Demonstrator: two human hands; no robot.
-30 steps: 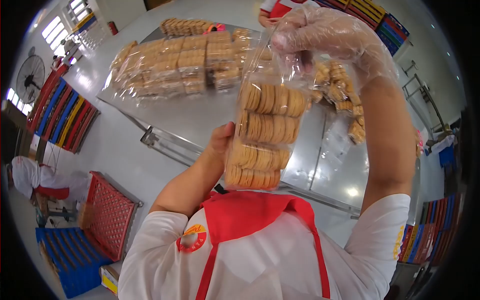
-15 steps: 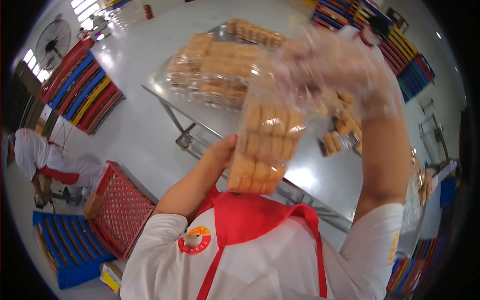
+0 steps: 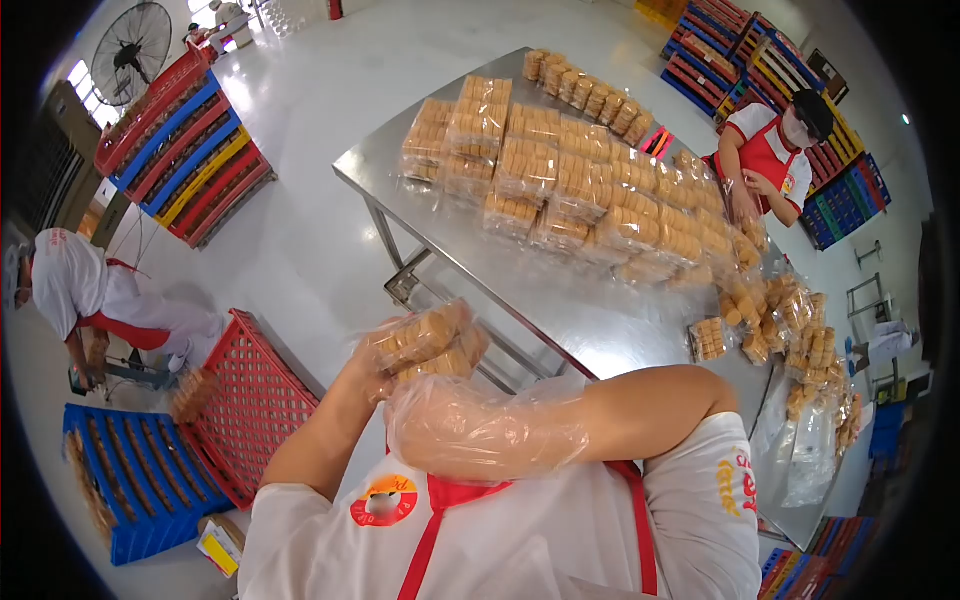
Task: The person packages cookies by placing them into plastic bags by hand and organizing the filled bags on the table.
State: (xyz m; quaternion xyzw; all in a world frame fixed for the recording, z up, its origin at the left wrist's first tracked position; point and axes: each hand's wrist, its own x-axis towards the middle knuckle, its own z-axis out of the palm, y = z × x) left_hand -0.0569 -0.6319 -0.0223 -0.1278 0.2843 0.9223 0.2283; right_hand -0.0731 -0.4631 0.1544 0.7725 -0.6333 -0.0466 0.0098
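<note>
Well, the biscuit pack is up in front of the person's chest, off the near side of the table, with its rows of biscuits slanting from near left to far right; it is seen so foreshortened, and so covered by the hands, that I can't be sure which way its long axis runs. The left hand is closed about the pack's left end. The right hand, in a clear plastic glove, bends in across the chest at the pack's near side, its fingers hidden, so I can't tell how tight or loose its grip is. On the table, clear packs full of biscuit rows sit heaped toward the middle, a line of biscuits lies along the far edge, and smaller bags of biscuits crowd the right end. To the left, a latticed red crate shows its wall but not its inside, and beside it blue crates show brownish contents in their gaps. Farther left, stacked crates in red, blue and yellow carry brownish goods too.
</note>
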